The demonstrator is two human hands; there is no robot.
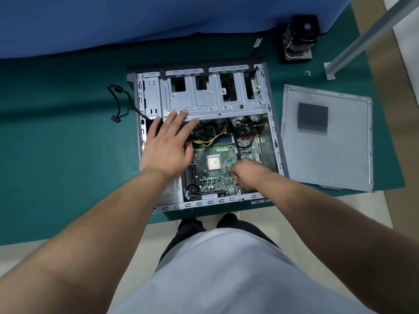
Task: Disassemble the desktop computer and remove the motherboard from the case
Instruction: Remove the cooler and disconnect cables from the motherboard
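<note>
Your right hand [246, 173] is curled low over the motherboard [215, 168]; whether its fingers hold anything, you cannot tell. Your left hand [169, 143] lies spread, fingers straight, touching the drive cage [213, 98]. That board sits flat inside the open case [275, 141] on the table [68, 155], cables [204, 137] attached. Treat it as light, thin, brittle: lift by bare edges, never the socket [213, 163].

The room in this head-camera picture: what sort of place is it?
Probably a computer repair or teardown workbench. An opened desktop case lies on a green mat, its side panel set beside it, and a removed cooler fan and loose screws sit farther back.
</note>
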